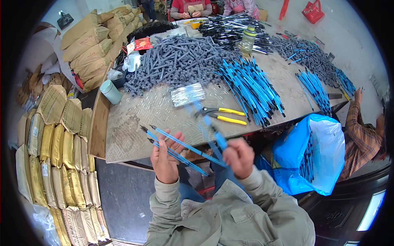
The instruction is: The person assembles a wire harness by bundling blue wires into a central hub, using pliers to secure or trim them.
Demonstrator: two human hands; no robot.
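Above the near edge of the worktable (135,147), my left hand (166,160) holds a few thin blue rods (188,146) with black tips. They lie across the palm under the thumb, fingers partly curled. To its right, my right hand (239,158) is closed around a blue stick-like piece (220,140) with a dark band. Motion smears this piece, so its exact kind is unclear. Beyond the hands lie cutters with yellow handles (232,119) and a flat pack of thin silvery pins (187,95).
Grey plastic parts (176,61) form a heap behind. Bundled blue rods (252,92) lie at right, near a blue bag (336,151) holding more rods. A green-capped bottle (247,40) and pale green cup (110,92) stand on the table. Co-workers sit across and at right; stacked sacks (61,151) line the left.
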